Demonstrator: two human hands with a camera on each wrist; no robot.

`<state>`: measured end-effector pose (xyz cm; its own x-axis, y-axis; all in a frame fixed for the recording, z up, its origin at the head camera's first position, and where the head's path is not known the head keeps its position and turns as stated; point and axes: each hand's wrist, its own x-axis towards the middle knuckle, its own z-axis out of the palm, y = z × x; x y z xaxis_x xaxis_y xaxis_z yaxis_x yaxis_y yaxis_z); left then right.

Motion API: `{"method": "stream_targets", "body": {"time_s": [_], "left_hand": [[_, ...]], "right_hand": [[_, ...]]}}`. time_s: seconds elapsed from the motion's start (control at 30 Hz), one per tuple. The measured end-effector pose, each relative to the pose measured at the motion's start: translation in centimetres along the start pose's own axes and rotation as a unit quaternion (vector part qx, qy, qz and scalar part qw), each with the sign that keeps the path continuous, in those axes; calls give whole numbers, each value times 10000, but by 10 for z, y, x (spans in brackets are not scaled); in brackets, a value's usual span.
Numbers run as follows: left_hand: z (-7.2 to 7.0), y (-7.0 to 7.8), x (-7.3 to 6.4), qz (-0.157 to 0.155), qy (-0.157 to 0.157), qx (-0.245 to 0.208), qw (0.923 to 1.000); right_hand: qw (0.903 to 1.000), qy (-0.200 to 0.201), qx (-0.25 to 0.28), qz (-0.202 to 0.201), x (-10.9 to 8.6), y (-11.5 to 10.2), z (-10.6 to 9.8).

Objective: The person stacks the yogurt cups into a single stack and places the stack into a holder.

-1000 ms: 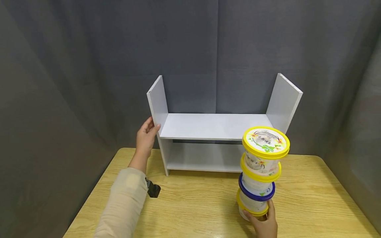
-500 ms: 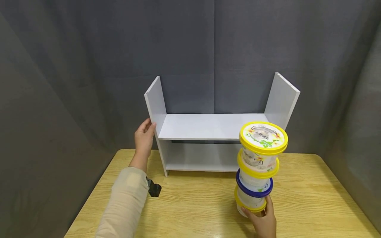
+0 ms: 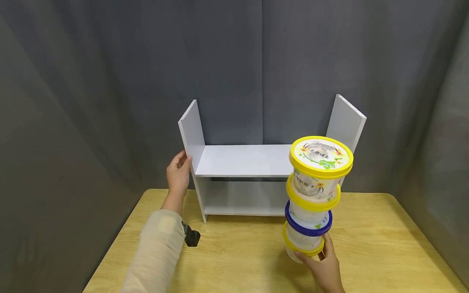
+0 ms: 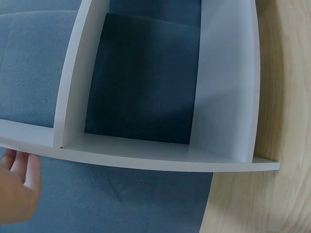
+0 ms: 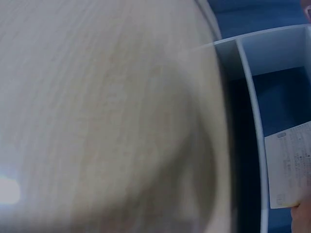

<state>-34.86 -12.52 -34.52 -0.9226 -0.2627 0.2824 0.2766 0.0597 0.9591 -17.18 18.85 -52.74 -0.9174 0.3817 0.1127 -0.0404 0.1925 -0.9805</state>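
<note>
A white two-tier shelf [image 3: 234, 159] stands at the back of the table. My left hand [image 3: 178, 176] grips the front edge of its left side panel, thumb at the front and fingers round the outer face. In the left wrist view those fingers [image 4: 30, 172] reach up behind the panel. With my right hand [image 3: 324, 266] I hold a stack of several lidded plastic tubs [image 3: 311, 193] by the lowest one. Most lids are yellow; one lower lid [image 3: 308, 228] is blue. The stack leans slightly right and overlaps the shelf's right part. A printed tub wall [image 5: 289, 167] shows in the right wrist view.
The shelf's side panels rise above its upper board, the right panel [image 3: 346, 122] standing behind the tubs. Wooden table surface [image 3: 234, 260] lies in front of the shelf. Grey curtains [image 3: 227, 61] hang behind and at both sides. A black wrist camera [image 3: 191, 236] sits on my left wrist.
The stack of tubs in my right hand has moved up, slightly left and toward the shelf. My left hand keeps its hold on the panel; the head view has shifted a little.
</note>
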Motion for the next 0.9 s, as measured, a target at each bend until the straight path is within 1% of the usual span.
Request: {"method": "stream_targets", "body": {"time_s": [0.13,0.17,0.3,0.33,0.5,0.6,0.77,0.9], "left_hand": [[2,-1,-2,108,32,-15,9999],[3,-2,-2,157,41,-3,9999],[2,-2,-1,355,30,62,9993],[2,-2,-1,378,29,87,9992],[2,-2,1,372,-6,79,9993],[3,-1,1,375,-9,68,9993],[4,-1,3,484,33,57,9988],[4,0,4,513,86,84,9986]], "right_hand": [[9996,-168,-177,-166,4,-5,-3],[9995,-202,-201,-155,5,-7,-4],[9991,-367,-150,-127,6,-22,-3],[9991,-397,-50,-142,5,-28,-3],[9976,-497,152,-457,4,-47,-2],[9969,-532,117,-562,8,-52,-2],[9952,-680,204,-669,16,-59,-2],[9933,-782,270,-806,22,-67,-1]]}}
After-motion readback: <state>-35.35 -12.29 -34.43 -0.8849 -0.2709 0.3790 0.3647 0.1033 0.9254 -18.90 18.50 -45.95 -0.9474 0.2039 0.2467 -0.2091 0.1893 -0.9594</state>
